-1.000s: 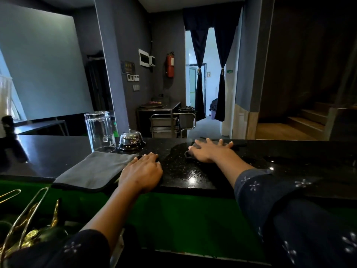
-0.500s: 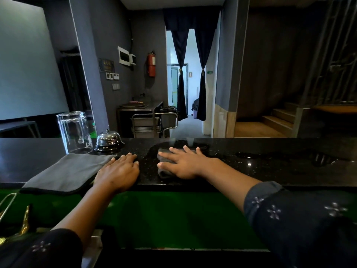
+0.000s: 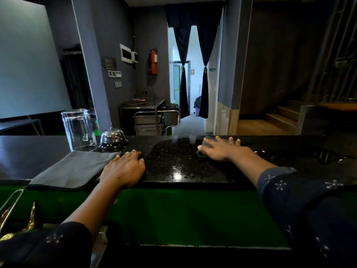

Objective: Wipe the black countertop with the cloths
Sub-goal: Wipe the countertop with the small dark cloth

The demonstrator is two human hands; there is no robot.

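Upturned glass (image 3: 79,129) beside service bell (image 3: 113,137); fire extinguisher (image 3: 153,61) on rear wall, steel cart (image 3: 156,120) below.

a folded grey cloth (image 3: 75,169) lay flat at the black countertop's (image 3: 179,163) near edge; a darker cloth (image 3: 207,145) lay farther right.

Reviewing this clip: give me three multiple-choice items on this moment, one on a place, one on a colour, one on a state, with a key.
1. Where is the service bell?
A. right of the upturned glass
B. under the right hand
C. on the floor

2. What colour is the large flat cloth?
A. red
B. grey
C. white

3. How does the right hand lie?
A. clenched in the air
B. flat, fingers spread, pressing a small cloth
C. gripping the glass

Key: A, the bell stands beside the glass on the countertop; B, it reads grey; B, cloth shows beneath straight fingers.
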